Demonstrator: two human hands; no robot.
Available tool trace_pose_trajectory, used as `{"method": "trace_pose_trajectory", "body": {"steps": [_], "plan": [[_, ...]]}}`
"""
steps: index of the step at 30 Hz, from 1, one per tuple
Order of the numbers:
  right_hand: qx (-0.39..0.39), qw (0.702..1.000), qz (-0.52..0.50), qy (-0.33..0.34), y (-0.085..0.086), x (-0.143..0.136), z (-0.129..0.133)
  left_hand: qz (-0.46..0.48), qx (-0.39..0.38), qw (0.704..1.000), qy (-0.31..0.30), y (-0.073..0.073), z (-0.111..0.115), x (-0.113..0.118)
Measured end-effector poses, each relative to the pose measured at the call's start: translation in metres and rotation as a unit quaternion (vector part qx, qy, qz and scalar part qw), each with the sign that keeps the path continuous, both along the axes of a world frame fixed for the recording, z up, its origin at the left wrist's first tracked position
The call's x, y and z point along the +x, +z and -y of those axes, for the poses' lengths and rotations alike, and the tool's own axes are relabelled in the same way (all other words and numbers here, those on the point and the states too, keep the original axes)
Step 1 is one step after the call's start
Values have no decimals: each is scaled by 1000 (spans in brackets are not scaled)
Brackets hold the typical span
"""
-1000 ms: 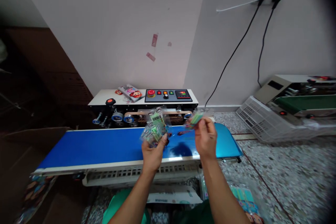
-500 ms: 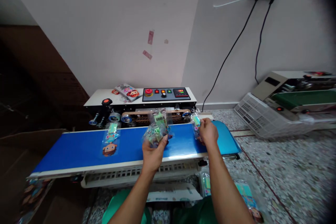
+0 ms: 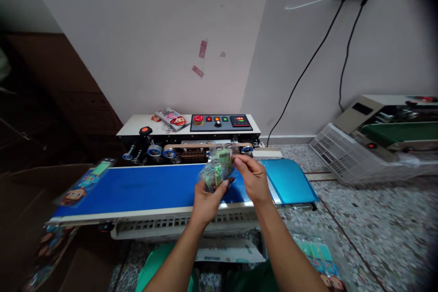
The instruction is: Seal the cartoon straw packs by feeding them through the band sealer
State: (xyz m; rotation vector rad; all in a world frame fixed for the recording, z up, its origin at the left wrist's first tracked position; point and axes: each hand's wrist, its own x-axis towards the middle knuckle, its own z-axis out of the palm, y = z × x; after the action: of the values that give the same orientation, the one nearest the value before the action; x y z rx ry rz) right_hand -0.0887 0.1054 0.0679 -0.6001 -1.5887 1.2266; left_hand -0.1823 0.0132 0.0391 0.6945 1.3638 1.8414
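My left hand (image 3: 206, 203) is closed around several clear plastic packets (image 3: 215, 173) with green contents, held above the blue conveyor belt (image 3: 147, 189). One packet sticks up and shows a barcode. My right hand (image 3: 252, 179) is at the right side of this bunch, its thumb and forefinger pinched on a packet's edge. Another packet (image 3: 84, 185), printed with a cartoon face, lies at the belt's left end and reaches over its edge. Behind the belt is a band sealer (image 3: 155, 134) with rollers, lit buttons and a red digital display.
A cardboard box (image 3: 30, 200) stands below the belt's left end, with printed packets (image 3: 51, 246) inside. More packets (image 3: 318, 255) lie at lower right. A white plastic crate (image 3: 337, 155) and a second machine (image 3: 386, 118) stand at right. Black cables (image 3: 310, 61) hang from the wall socket.
My right hand has left the packet at the belt's right part and moved left to the bunch in my left hand. The cartoon-face packet has travelled left to the belt's end.
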Motion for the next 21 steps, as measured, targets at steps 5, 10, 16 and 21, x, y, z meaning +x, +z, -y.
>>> {"method": "trace_pose_trajectory", "body": {"steps": [5, 10, 16, 21], "plan": [[18, 989, -79, -124, -8, 2, -4, 2, -10, 1000, 16, 3, 0, 1], [-8, 990, -55, -127, -12, 4, -7, 20, -23, 999, 17, -3, -3, 2], [12, 987, -22, -159, -9, 10, -5, -31, -8, 999, 12, -7, -4, 6], [59, 992, 33, -104, -3, 14, 1, -39, 13, 999, 21, -9, -3, -1]]}}
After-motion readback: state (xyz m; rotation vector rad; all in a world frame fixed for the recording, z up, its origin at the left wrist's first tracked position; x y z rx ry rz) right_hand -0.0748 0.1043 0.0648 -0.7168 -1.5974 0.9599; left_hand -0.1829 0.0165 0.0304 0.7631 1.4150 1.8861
